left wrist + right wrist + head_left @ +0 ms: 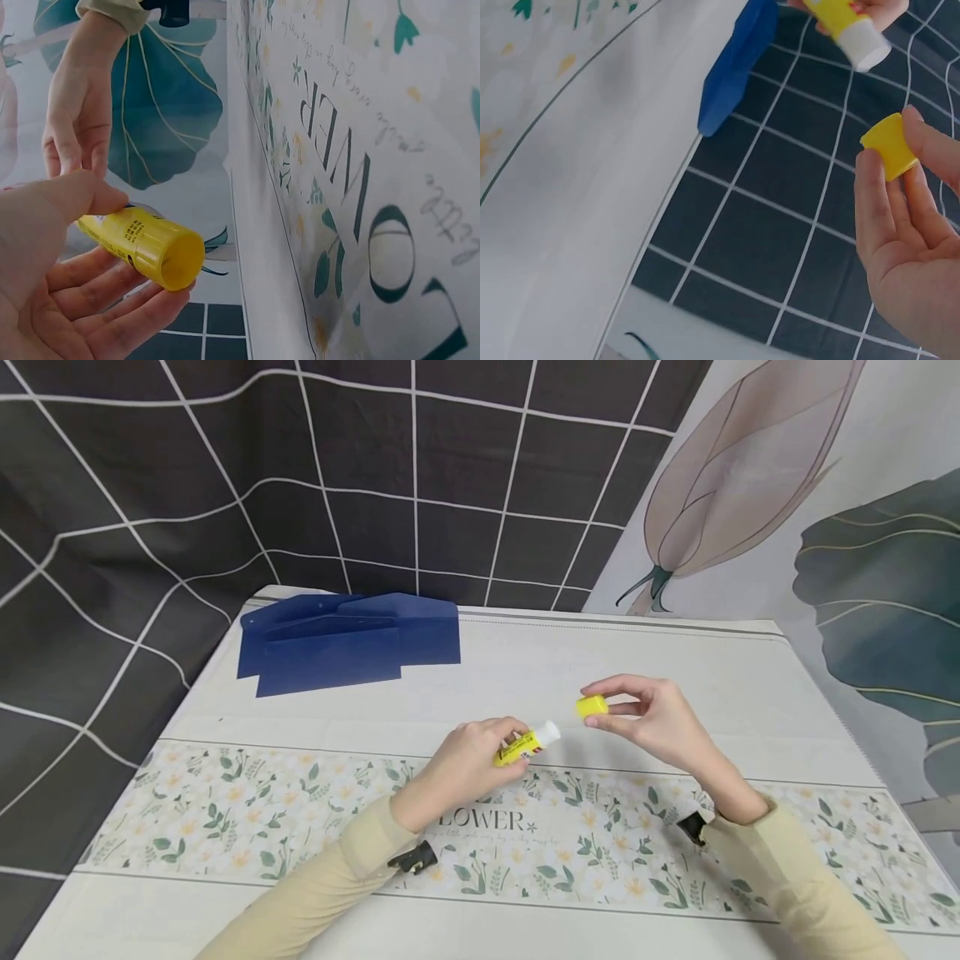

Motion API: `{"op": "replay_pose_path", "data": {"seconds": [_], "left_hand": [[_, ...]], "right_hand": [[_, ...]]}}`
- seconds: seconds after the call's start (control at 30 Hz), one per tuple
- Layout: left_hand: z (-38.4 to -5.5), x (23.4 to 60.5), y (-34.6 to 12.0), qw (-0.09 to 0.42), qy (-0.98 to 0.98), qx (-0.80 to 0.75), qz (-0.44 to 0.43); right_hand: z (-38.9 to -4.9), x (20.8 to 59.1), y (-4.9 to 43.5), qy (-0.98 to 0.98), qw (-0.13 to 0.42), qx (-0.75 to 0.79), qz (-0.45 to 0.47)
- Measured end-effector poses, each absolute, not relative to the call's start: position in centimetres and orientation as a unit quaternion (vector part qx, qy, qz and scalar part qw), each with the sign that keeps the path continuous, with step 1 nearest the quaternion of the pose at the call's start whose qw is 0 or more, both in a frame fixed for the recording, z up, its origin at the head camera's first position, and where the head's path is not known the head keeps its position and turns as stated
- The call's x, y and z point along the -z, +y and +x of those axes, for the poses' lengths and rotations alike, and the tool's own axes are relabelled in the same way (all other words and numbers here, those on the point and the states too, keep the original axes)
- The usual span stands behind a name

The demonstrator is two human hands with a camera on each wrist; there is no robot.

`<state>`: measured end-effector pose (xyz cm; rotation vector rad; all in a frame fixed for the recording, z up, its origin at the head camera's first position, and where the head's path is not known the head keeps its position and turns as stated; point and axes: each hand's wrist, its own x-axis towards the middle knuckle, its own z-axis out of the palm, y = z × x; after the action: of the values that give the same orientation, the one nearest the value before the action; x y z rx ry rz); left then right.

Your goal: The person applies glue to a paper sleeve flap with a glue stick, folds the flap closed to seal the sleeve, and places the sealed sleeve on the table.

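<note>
My left hand (474, 757) grips a yellow glue stick (519, 748) above the printed tablecloth, its white end tilted up to the right. In the left wrist view the yellow base of the glue stick (161, 247) sits between thumb and fingers. A short distance to the right, my right hand (660, 718) pinches the yellow cap (592, 706) between thumb and fingers. Cap and stick are apart. From the right wrist, the cap (889, 145) shows in the fingertips, with the white end of the glue stick (864, 45) beyond it.
Folded dark blue card pieces (337, 643) lie at the back left of the table. The tablecloth (300, 810) carries a floral band with lettering. A dark grid-patterned cloth (450, 468) hangs behind, and a leaf-patterned curtain (750, 527) hangs at the right.
</note>
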<state>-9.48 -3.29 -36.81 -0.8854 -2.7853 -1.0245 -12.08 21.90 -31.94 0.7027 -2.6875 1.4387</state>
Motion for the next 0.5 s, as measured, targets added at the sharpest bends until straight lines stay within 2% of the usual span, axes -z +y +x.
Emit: {"op": "replay_pose_path", "data": {"seconds": [0.23, 0.5], "left_hand": [[-9.4, 36.9, -3.3, 0.029, -0.894, 0.361, -0.264], [-9.3, 36.8, -3.3, 0.031, -0.893, 0.369, -0.256]], "right_hand": [[-13.0, 32.7, 23.8, -0.867, 0.020, -0.445, 0.223], [-13.0, 34.0, 25.5, -0.916, 0.016, -0.344, 0.207]]}}
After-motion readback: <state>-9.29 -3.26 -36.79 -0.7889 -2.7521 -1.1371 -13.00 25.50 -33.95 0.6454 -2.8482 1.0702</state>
